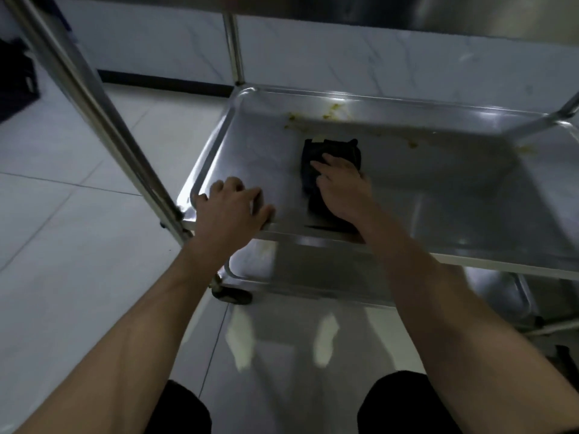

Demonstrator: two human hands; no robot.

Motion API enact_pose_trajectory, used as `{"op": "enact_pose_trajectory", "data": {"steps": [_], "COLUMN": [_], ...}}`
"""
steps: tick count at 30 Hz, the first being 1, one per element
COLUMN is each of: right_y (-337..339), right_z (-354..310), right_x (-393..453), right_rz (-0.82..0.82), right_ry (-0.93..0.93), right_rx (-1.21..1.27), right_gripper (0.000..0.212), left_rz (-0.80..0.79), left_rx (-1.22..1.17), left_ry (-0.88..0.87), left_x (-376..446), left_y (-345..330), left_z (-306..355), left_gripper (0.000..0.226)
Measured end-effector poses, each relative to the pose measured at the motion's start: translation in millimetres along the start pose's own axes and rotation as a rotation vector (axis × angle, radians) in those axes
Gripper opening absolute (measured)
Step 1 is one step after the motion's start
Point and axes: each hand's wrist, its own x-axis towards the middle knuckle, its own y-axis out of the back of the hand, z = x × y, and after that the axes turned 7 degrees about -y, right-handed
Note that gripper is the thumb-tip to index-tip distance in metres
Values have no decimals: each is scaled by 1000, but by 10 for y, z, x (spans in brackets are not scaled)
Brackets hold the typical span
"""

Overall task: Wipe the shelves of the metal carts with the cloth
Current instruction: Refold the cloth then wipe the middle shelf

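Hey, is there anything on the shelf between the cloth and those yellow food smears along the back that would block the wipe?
Nothing visible does. The right hand presses the dark cloth flat on the middle shelf, and bare metal lies between it and the yellowish smears near the far rim. The left hand grips the near rim, off to the side.

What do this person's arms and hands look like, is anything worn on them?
Nothing is worn on them. The left hand and right hand are bare, with no gloves, rings or watch showing. Both forearms are bare up to the frame's edge, with no sleeves in view. Dark clothing covers the knees at the bottom.
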Motion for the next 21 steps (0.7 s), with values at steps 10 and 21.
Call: {"op": "enact_pose_trajectory", "data": {"steps": [10,21], "right_y": [-491,-819], "right_z": [-987,-1826], "right_x": [558,833], "right_rz": [-84,-141], "right_ry": [265,433], "right_rx": [63,139], "right_gripper": [45,38], "left_rz": [34,99], "left_rx": [-29,-69], "left_ry": [-50,6], "left_x": [-40,-244], "left_y": [-70,-88], "left_z": [-547,-831], "left_gripper": [52,44]}}
